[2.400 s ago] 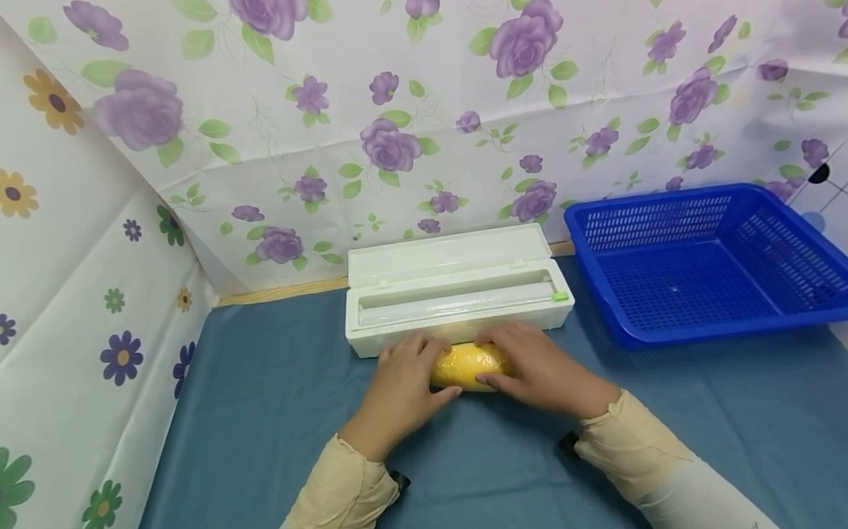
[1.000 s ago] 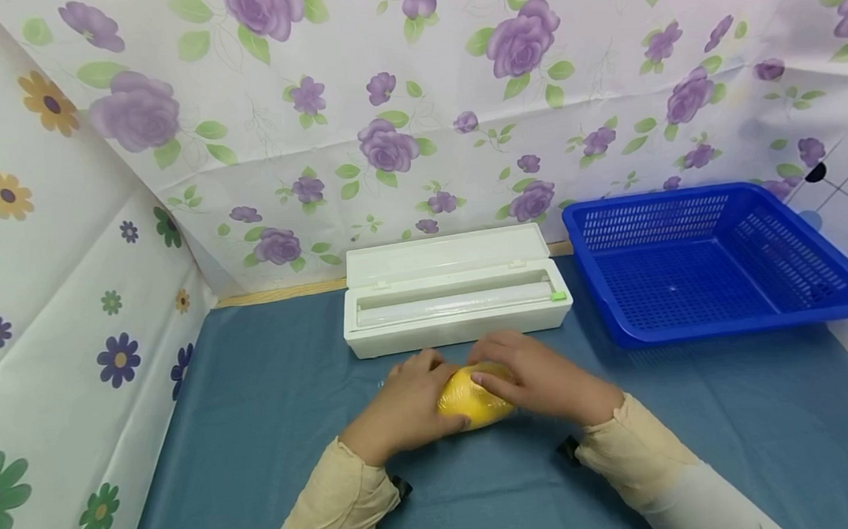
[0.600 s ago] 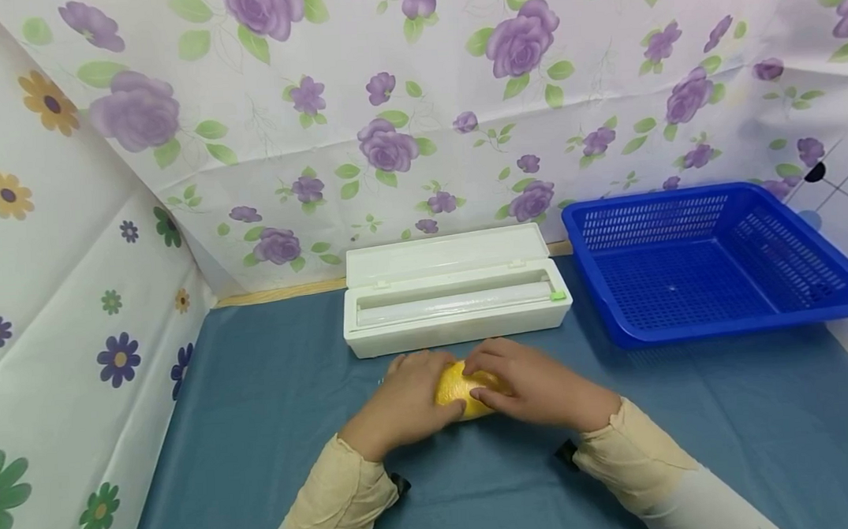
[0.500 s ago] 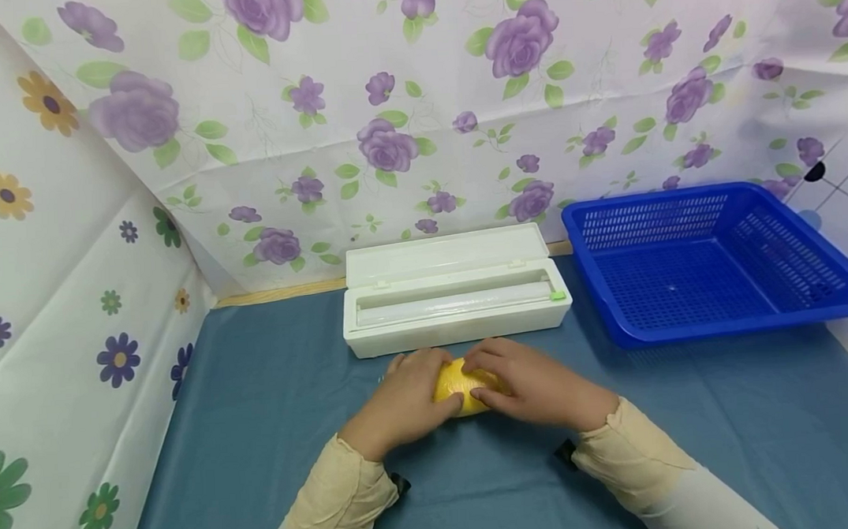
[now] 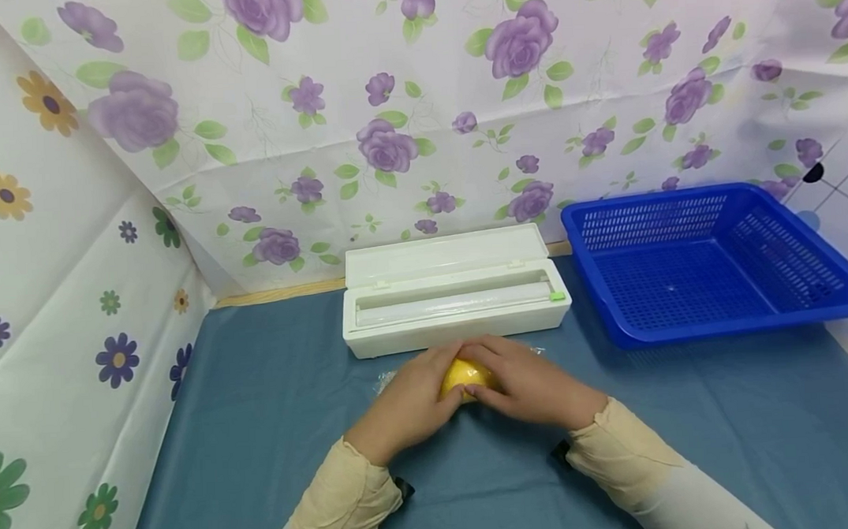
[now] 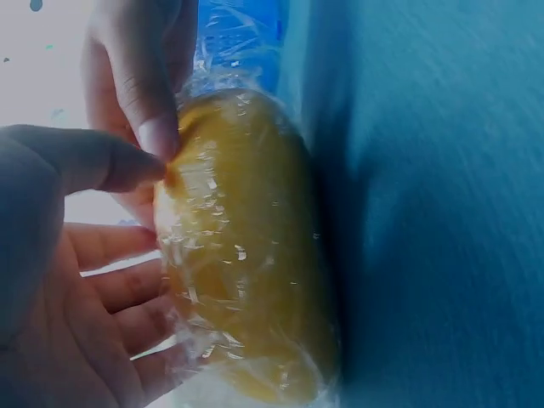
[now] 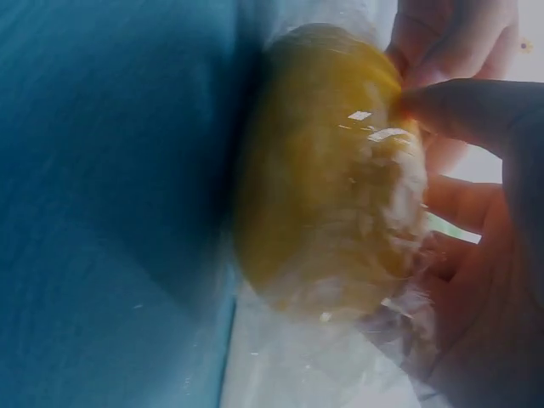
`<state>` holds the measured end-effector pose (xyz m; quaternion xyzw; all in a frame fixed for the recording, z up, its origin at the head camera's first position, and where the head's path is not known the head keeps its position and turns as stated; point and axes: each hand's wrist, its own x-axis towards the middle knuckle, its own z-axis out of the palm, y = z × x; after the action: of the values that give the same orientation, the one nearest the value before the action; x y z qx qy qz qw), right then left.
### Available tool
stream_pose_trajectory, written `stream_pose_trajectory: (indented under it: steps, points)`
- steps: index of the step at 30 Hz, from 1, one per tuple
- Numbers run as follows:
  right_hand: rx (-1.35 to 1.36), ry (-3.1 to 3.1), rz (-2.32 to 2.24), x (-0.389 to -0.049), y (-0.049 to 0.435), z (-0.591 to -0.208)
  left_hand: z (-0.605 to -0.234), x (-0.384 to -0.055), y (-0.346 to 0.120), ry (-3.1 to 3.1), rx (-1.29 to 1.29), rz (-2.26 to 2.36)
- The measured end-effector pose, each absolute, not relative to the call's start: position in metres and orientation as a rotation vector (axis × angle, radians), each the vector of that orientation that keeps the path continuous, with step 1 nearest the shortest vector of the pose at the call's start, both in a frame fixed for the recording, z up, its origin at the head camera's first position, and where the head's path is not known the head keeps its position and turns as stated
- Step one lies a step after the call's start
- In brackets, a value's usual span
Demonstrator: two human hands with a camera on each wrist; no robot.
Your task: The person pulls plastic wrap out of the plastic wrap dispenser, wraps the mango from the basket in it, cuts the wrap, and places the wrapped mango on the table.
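A yellow oblong fruit (image 5: pixel 464 377), wrapped in clear cling film, lies on the blue cloth between both hands. My left hand (image 5: pixel 414 393) and right hand (image 5: pixel 532 380) grip it from either side over the top, their thumb tips meeting on its near face. Seen from the left wrist, the fruit (image 6: pixel 246 238) is smooth under wrinkled, shiny film. Loose cling film (image 5: pixel 383 381) sticks out past the left hand. In the right wrist view more film (image 7: pixel 297 357) spreads from the fruit's end. Much of the fruit is hidden under the fingers.
Just behind the hands stands a white cling film dispenser (image 5: pixel 458 330), its lid raised and a film roll (image 5: pixel 454 303) inside. A blue plastic basket (image 5: pixel 688 284) stands at the right. Flowered sheets (image 5: pixel 417 99) hang at the back and left.
The fruit has come from against the dispenser toward me and been turned about between the hands. The hands have drawn closer together over it, and loose film now shows at both sides.
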<state>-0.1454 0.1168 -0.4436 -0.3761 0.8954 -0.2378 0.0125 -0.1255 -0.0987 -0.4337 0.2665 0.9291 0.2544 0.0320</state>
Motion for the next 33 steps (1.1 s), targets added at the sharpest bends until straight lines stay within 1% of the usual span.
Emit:
stream_pose_trajectory:
  steps: [7, 14, 18, 23, 33]
  points:
    - [-1.148, 2.799, -0.780, -0.151, 0.118, -0.455, -0.443, -0.127, -0.098, 2.855, 0.805, 0.775]
    - [-1.233, 2.894, -0.719, -0.158, 0.120, -0.467, -0.451, -0.129, -0.097, 2.930, 0.811, 0.724]
    - [-1.213, 2.937, -0.750, -0.161, 0.120, -0.472, -0.456, -0.131, -0.096, 2.962, 0.783, 0.715]
    - [-1.149, 2.958, -0.746, -0.162, 0.121, -0.474, -0.461, -0.133, -0.097, 3.014, 0.776, 0.683]
    - [-1.165, 2.964, -0.721, -0.162, 0.125, -0.475, -0.466, -0.135, -0.098, 3.052, 0.772, 0.632]
